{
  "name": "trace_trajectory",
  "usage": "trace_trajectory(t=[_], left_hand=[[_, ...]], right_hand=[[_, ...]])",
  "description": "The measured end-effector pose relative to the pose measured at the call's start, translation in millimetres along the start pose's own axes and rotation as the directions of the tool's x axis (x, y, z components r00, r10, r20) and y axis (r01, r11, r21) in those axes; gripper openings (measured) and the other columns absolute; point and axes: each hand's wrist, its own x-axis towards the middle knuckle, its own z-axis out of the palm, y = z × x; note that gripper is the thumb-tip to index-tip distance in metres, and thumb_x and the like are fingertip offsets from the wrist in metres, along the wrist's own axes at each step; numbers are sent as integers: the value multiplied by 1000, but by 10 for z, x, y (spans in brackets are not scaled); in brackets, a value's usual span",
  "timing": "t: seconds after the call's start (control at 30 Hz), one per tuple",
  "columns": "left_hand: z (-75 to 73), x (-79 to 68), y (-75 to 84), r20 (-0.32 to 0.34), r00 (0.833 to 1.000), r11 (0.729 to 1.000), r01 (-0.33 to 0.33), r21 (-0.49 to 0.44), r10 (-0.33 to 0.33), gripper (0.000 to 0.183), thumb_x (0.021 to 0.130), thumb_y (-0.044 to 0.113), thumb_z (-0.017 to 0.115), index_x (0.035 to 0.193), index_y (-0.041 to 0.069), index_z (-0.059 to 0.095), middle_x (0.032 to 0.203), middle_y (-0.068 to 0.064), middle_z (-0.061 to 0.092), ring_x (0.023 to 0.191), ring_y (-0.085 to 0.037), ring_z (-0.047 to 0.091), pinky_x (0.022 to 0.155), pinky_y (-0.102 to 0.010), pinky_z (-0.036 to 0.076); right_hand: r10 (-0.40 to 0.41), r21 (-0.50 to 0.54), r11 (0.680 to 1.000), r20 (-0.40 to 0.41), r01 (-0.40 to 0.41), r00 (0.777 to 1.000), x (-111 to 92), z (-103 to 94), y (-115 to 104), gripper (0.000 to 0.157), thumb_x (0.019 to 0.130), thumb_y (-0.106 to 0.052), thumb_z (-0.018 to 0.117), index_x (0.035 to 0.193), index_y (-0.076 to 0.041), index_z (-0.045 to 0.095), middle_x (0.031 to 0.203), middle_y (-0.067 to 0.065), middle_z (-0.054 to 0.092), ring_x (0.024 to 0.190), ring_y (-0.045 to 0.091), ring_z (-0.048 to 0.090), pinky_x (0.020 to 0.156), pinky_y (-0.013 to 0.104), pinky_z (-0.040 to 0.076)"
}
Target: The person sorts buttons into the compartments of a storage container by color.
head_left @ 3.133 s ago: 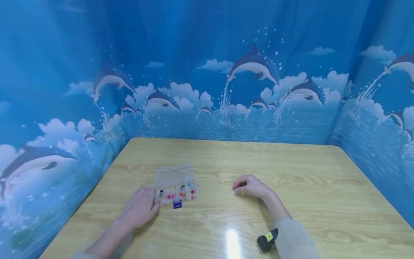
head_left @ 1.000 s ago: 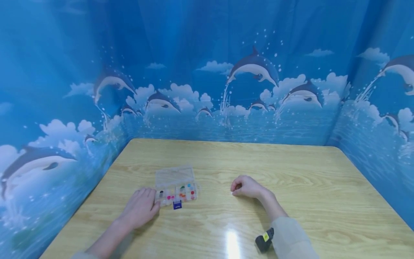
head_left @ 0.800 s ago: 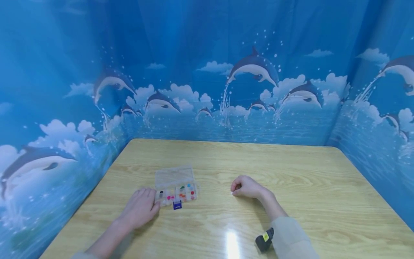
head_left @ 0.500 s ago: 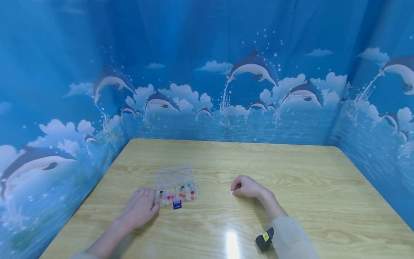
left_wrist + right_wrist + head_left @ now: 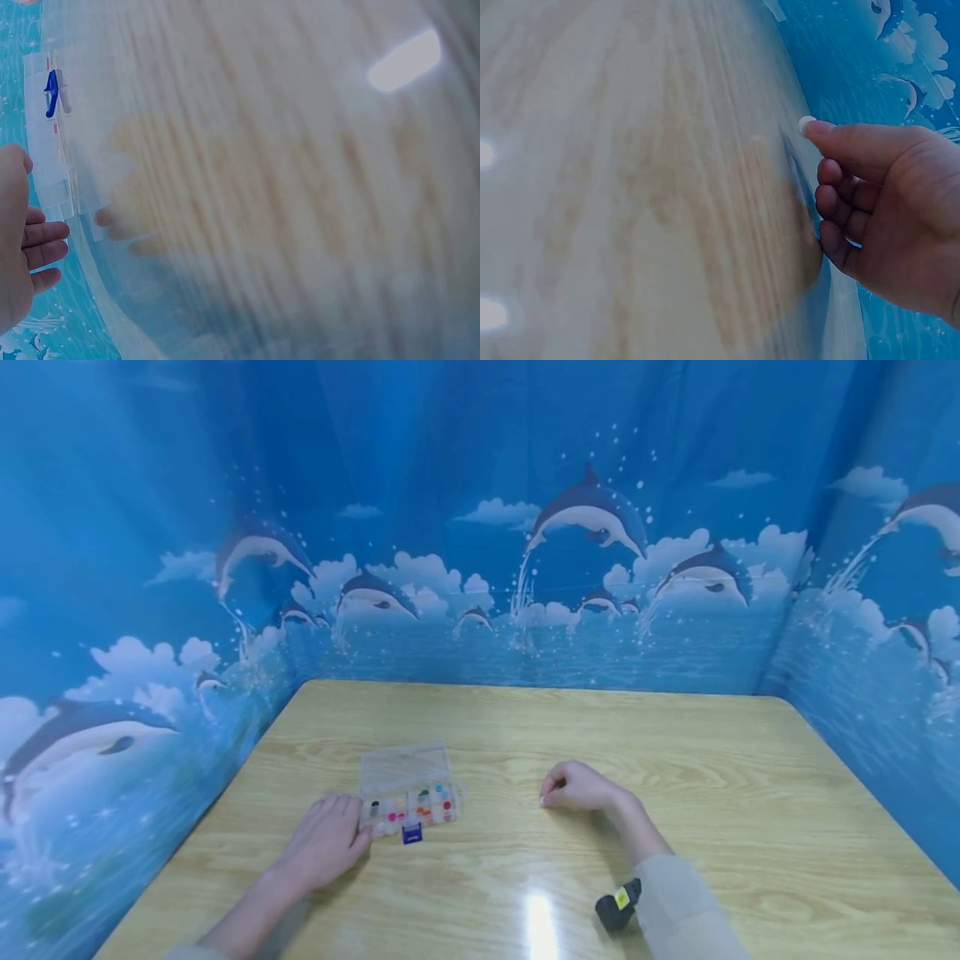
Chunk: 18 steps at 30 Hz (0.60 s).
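Note:
A clear plastic compartment box (image 5: 459, 795) lies on the table's left half with its lid (image 5: 405, 766) swung back. Small coloured pieces sit in its compartments, and a blue latch (image 5: 412, 834) hangs at the near side. My left hand (image 5: 326, 839) rests at the box's left end. In the left wrist view its fingers (image 5: 45, 253) reach out loosely beside the box (image 5: 49, 150). Right of the box, my right hand (image 5: 581, 787) pinches a small white round piece (image 5: 805, 125) close over the table. The other fingers (image 5: 840, 202) of that hand are curled under.
The wood-grain table (image 5: 480, 893) spreads around both hands. A dolphin-print blue curtain (image 5: 465, 527) stands behind it and along both sides. A black device with a yellow label (image 5: 618, 906) sits at my right cuff, and a bright light reflection falls on the table's front.
My right hand has shifted very slightly to the right and away from me within the last half second, the white piece still at its fingertips. The left hand and box stay put.

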Motion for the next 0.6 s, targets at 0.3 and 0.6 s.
trace_trajectory(t=[0.3,0.6], left_hand=[[16,5,-4,1,1000,1000,1,-1,-1,19,84,21,60,81,6,50,75,-5,48,79,-26,50,81,-43,42],[21,5,-9,10,1000,1000,2,-5,-2,19,84,22,60,80,6,49,76,-5,48,80,-26,50,82,-43,42]], right_hand=[[19,116,993,-58,-13,998,8,-84,-36,4,87,-8,60,86,-4,62,84,4,58,77,18,51,69,32,44],[-1,171,985,-90,16,996,67,-83,-93,7,90,-11,59,88,-4,60,85,6,56,77,19,48,67,35,43]])
